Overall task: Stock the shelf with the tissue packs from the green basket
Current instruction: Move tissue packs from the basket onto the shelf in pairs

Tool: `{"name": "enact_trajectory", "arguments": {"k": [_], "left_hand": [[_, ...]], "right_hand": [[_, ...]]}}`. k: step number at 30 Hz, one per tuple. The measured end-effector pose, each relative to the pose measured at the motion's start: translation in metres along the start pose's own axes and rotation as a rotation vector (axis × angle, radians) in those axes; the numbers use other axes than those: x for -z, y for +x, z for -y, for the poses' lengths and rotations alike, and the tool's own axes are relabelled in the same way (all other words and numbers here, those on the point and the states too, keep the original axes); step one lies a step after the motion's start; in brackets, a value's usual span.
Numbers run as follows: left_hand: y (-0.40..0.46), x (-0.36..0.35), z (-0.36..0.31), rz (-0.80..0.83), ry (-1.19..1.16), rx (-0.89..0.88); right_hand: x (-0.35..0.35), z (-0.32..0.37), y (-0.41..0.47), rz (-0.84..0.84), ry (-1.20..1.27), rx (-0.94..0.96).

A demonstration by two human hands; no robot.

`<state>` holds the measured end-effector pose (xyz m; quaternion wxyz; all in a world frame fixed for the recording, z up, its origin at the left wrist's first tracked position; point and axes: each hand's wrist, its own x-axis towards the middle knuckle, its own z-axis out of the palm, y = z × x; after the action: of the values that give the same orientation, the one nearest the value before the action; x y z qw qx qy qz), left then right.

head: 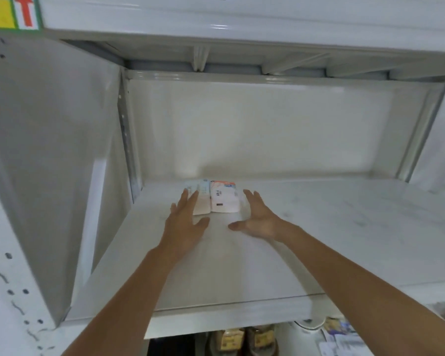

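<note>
Both open hands, left hand (pixel 184 222) and right hand (pixel 258 218), flank two tissue packs (pixel 215 197) on the shelf (pixel 319 240); a careless nudge could skew them.

Two tissue packs (pixel 212 196) side by side on shelf (pixel 319 227), between left hand (pixel 184 222) and right hand (pixel 258 219), toward back wall.

shop: metal shelf (pixel 319 227), price tag (pixel 0 12)
</note>
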<state>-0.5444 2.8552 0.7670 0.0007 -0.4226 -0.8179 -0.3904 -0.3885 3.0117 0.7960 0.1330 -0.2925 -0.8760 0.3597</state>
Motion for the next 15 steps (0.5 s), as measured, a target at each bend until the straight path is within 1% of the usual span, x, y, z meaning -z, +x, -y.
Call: {"name": "enact_trajectory", "arguments": {"k": [2,4,6,8,10,12,15], "left_hand": [[-0.023,-0.006,-0.010,-0.163,-0.195,-0.060],[-0.050,-0.007,-0.024,-0.268,-0.274,-0.065],[-0.080,-0.007,-0.041,-0.316,-0.265,-0.136],[-0.108,-0.010,-0.059,-0.374,-0.253,-0.250],[-0.138,-0.021,-0.078,-0.457,-0.303,-0.307],[-0.166,-0.042,-0.093,-0.536,-0.348,-0.332],[-0.210,-0.092,-0.099,-0.550,-0.312,-0.423]], "right_hand": [[0.001,-0.016,-0.025,-0.043,-0.021,0.003],[0.006,-0.032,-0.058,-0.075,-0.047,0.064],[0.012,-0.047,-0.097,-0.111,-0.097,0.128],[0.019,-0.065,-0.137,-0.195,-0.130,0.216],[0.023,-0.087,-0.174,-0.256,-0.121,0.263],[0.022,-0.113,-0.206,-0.313,-0.165,0.326],[0.011,-0.167,-0.246,-0.471,-0.297,0.464]]}}
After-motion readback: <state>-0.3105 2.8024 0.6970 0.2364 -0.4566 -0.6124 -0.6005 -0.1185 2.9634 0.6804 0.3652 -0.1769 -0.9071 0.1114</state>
